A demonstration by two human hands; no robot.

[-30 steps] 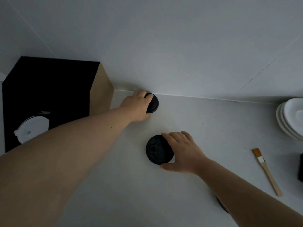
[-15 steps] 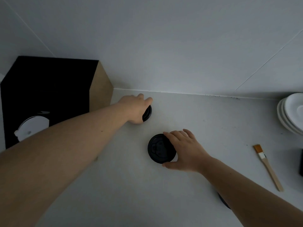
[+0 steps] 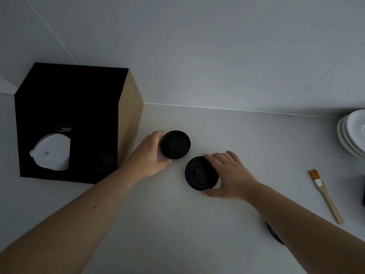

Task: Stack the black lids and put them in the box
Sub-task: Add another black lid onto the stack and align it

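My left hand (image 3: 151,155) grips a round black lid (image 3: 175,144) by its left edge, holding it just right of the box. My right hand (image 3: 229,175) rests its fingers and thumb around a second black lid (image 3: 199,174) lying flat on the white counter. The two lids sit close together, a small gap between them. The box (image 3: 128,115) stands at the left, black inside with brown cardboard sides, its open front facing me; a white lid (image 3: 52,152) leans inside it. A third black lid (image 3: 273,233) peeks out from under my right forearm.
A wooden-handled brush (image 3: 325,196) lies on the counter at the right. Stacked white plates (image 3: 351,133) sit at the far right edge, with a dark object (image 3: 363,190) below them. The white wall runs along the back of the counter.
My left hand has pulled its black lid away from the back wall toward me and the other lid. My right hand has stayed on its lid.
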